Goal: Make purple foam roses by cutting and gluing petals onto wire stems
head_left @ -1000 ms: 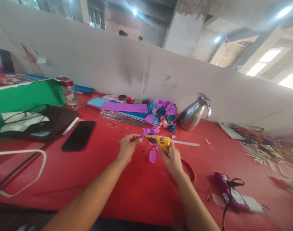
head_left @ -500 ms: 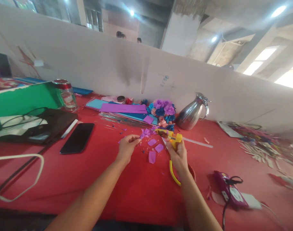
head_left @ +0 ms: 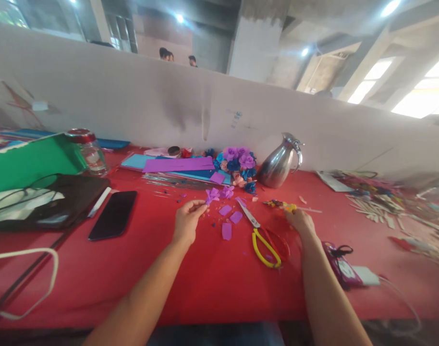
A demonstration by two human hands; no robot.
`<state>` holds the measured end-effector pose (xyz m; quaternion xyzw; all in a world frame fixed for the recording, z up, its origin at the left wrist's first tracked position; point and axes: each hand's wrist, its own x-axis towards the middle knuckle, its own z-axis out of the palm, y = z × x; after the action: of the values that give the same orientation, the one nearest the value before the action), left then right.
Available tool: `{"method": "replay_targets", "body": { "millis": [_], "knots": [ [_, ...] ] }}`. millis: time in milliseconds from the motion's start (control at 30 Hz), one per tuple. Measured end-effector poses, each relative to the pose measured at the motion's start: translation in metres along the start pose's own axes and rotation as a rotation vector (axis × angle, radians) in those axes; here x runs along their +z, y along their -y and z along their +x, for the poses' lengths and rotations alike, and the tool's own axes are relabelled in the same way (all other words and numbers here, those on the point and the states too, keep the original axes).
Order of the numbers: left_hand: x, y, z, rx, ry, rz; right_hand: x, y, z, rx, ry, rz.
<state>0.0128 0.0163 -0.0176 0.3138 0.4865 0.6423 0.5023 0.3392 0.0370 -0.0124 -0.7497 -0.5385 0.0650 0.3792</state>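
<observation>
purple flower was pinched by left hand, glue gun was held in right hand, scissors and petals were laid between

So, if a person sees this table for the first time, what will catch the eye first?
Probably the bunch of purple, blue and pink paper flowers against the wall, beside the steel jug. Then the yellow-handled scissors, lying between the two forearms on the red tabletop.
</observation>
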Motion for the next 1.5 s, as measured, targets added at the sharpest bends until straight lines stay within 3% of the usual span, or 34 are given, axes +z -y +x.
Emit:
{"method": "replay_targets", "body": {
  "millis": [67, 133, 200, 267, 300, 400, 500, 633, 733, 900, 1100, 1200, 1367, 1500],
  "knots": [
    [0.001, -0.001, 0.000, 0.008, 0.001, 0.000, 0.000, 0.015, -0.011, -0.046, -0.046, -0.087],
    [0.001, -0.001, 0.000, 0.011, -0.003, 0.007, 0.007, 0.038, -0.029, -0.150, 0.013, -0.096],
    [0.001, 0.000, 0.001, 0.011, -0.004, 0.019, 0.018, 0.063, -0.055, -0.324, 0.194, -0.069],
    [0.000, 0.000, 0.002, 0.009, -0.003, 0.020, 0.030, 0.085, -0.084, -0.693, 0.486, -0.072],
    [0.000, 0.001, 0.003, 0.010, -0.002, 0.017, 0.035, 0.094, -0.098, -0.772, 0.510, -0.111],
    [0.000, 0.002, 0.003, 0.004, 0.007, -0.002, 0.045, 0.106, -0.126, -0.734, 0.448, -0.266],
    [0.001, 0.003, 0.002, -0.008, 0.022, -0.006, 0.049, 0.107, -0.127, -0.658, 0.419, -0.261],
    [0.001, 0.003, 0.001, -0.001, 0.050, 0.016, 0.051, 0.116, -0.103, -0.444, 0.443, 0.120],
    [0.001, 0.002, 0.000, 0.002, 0.065, 0.020, 0.059, 0.128, -0.088, -0.341, 0.564, 0.457],
    [0.001, 0.003, -0.001, -0.039, 0.095, 0.022, 0.078, 0.134, -0.093, -0.274, 0.624, 0.787],
    [0.005, 0.006, -0.003, -0.036, 0.124, 0.039, 0.075, 0.122, -0.096, -0.387, 0.577, 0.531],
    [0.005, 0.004, -0.005, -0.053, 0.136, 0.056, 0.071, 0.121, -0.093, -0.396, 0.608, 0.511],
    [0.006, 0.003, -0.007, -0.076, 0.157, 0.079, 0.068, 0.123, -0.094, -0.403, 0.410, 0.374],
    [0.005, 0.002, -0.007, -0.068, 0.170, 0.093, 0.067, 0.122, -0.095, -0.459, 0.337, 0.355]
  ]
}}
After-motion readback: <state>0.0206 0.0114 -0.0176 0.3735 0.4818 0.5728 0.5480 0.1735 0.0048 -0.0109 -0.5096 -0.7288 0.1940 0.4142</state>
